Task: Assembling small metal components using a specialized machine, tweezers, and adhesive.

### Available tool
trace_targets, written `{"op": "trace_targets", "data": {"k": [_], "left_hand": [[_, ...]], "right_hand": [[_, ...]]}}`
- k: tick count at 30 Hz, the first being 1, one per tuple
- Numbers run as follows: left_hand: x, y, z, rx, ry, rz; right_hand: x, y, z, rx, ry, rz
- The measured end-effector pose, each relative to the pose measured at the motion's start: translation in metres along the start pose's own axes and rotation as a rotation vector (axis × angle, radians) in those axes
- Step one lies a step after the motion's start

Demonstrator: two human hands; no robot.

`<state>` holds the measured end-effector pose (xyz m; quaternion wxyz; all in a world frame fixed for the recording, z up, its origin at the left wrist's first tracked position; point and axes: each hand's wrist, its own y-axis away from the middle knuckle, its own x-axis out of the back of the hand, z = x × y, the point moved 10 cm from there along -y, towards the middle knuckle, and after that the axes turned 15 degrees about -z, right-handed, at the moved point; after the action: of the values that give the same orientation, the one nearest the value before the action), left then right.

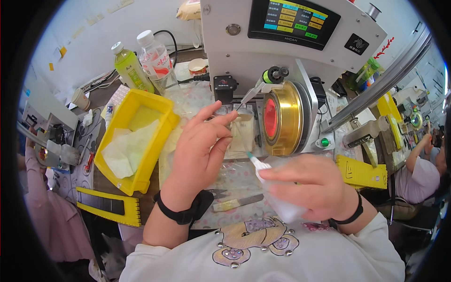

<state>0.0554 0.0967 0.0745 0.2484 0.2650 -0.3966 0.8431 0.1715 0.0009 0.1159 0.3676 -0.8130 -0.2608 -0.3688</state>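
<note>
My right hand (310, 185), blurred, is closed around a white translucent squeeze bottle (286, 207). Its teal tip (251, 154) points up and left, with a thin pale line running from it toward my left fingers. My left hand (202, 148) is held over the work spot, thumb and a bent finger pinched together; whatever is between them is too small to make out. Two other left fingers stretch out close to a thin metal rod (245, 98) on the machine. Beside them is a gold spool (287, 122) with a red centre. Below lies a flat pale block (242, 136).
A yellow bin (105, 162) with white tissues stands at left, two bottles (157, 61) behind it. A grey machine (225, 51) with a screen (293, 21) rises ahead. A flat tool (237, 203) lies near me; a slanted metal post (376, 84) stands right. Other people work at both sides.
</note>
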Motion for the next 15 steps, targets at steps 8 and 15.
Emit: {"op": "trace_targets", "data": {"k": [8,15], "left_hand": [[0.000,0.004,-0.003,0.015,-0.008,-0.046],[-0.006,-0.001,0.001,0.001,0.014,-0.059]], "right_hand": [[-0.006,-0.010,0.003,0.040,0.061,0.035],[0.009,-0.004,-0.002,0.009,0.031,0.065]]}}
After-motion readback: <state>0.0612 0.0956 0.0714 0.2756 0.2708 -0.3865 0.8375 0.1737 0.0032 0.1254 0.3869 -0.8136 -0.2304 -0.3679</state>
